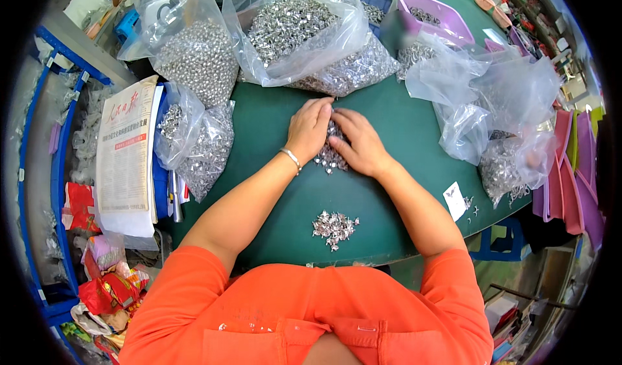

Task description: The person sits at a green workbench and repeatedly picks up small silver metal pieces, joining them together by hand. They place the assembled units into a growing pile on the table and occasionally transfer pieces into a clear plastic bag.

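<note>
A heap of small shiny metal pieces (332, 158) lies on the green table (389, 235), partly covered by my hands. My left hand (310, 129) rests along its left side, fingers stretched forward. My right hand (360, 143) curves over its right side, with thumb and fingers apart. Both hands cup the heap rather than grip a single piece, and their fingertips come close together at the far end. Nearer to me sits a second, smaller heap of silvery metal pieces (335, 228). The exact shape of the pieces is too small to make out.
Beyond my hands stands a large clear bag (350, 67) of metal parts. More filled bags (206, 148) lie left, beside a newspaper (126, 151). At right are crumpled plastic bags (460, 132) and a white paper slip (454, 200). A purple bin (447, 25) stands at the back.
</note>
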